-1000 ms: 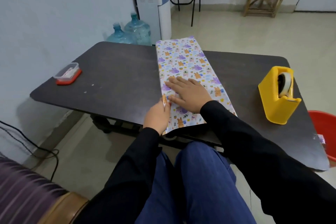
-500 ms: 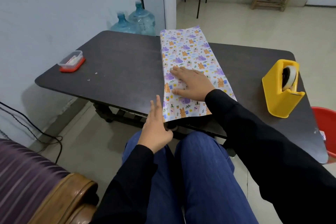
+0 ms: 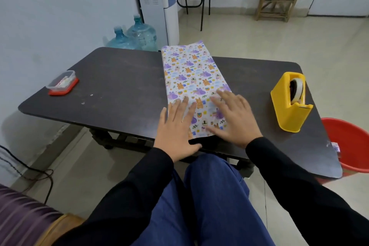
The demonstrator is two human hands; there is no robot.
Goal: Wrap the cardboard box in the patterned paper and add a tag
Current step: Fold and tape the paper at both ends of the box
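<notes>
A folded strip of patterned paper (image 3: 190, 74) with purple and orange animals lies across the dark table (image 3: 119, 90), from the far edge to the near edge. My left hand (image 3: 175, 128) lies flat over the paper's near left edge, fingers straight. My right hand (image 3: 233, 116) presses flat on the paper's near right part, fingers spread. No cardboard box shows; whether it lies under the paper I cannot tell. No tag is visible.
A yellow tape dispenser (image 3: 290, 102) stands on the table's right side. A small clear container with a red lid (image 3: 62, 83) sits at the left end. A red tub (image 3: 351, 144) is on the floor at right; water bottles (image 3: 135, 36) stand behind the table.
My left hand rose from the table's near edge onto the paper's left side. My right hand slid from the left part of the paper to its right part.
</notes>
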